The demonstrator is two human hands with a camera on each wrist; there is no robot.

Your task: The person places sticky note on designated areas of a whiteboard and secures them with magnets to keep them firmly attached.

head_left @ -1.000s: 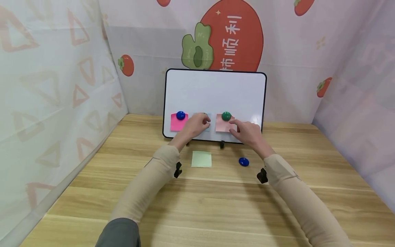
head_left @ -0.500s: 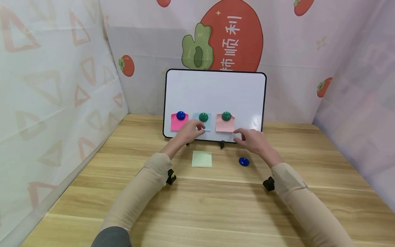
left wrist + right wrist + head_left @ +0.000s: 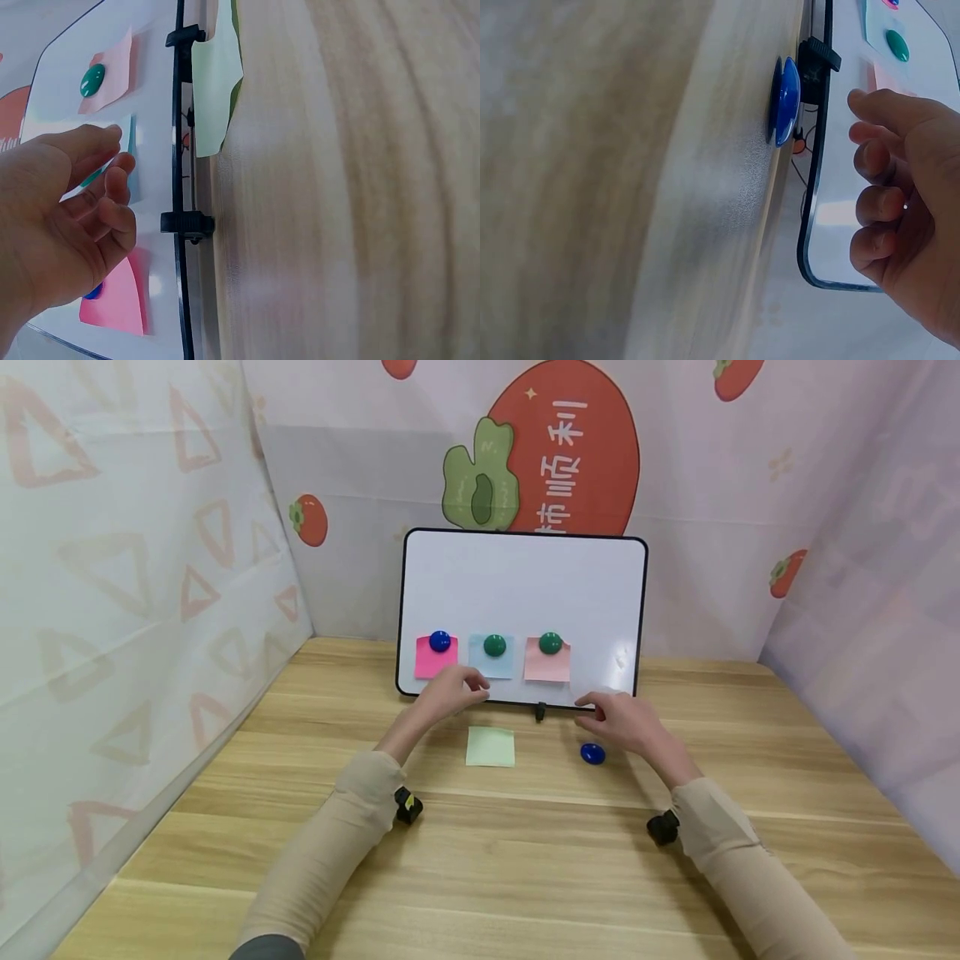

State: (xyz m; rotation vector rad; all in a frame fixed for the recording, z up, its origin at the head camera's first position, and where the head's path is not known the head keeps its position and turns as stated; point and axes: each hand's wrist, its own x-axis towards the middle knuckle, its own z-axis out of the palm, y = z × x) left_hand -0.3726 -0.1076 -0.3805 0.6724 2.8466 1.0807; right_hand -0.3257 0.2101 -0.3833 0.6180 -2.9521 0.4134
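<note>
My left hand [image 3: 448, 691] hovers in front of the whiteboard's lower left, fingers loosely curled and holding nothing. My right hand [image 3: 618, 718] is likewise free of any object, just above and behind a blue magnet [image 3: 592, 753] on the table. On the whiteboard [image 3: 525, 581] three sticky notes hang in a row: a hot pink note [image 3: 427, 667] under a blue magnet [image 3: 440, 642], a light blue note [image 3: 501, 668] under a green magnet [image 3: 494, 646], and a pale pink note [image 3: 546, 670] under another green magnet [image 3: 551, 643]. A pale green sticky note [image 3: 491, 747] lies on the table between my hands.
Black feet, such as this clip [image 3: 540, 712], support the whiteboard's lower edge at the back of the wooden table [image 3: 495, 868]. Printed cloth walls [image 3: 360, 577] enclose the table at the back and both sides. Each wrist carries a small black camera [image 3: 408, 807].
Both hands have drawn back and down from the whiteboard, the right one also moving rightward toward the loose blue magnet. The light blue note and its green magnet have come into full view.
</note>
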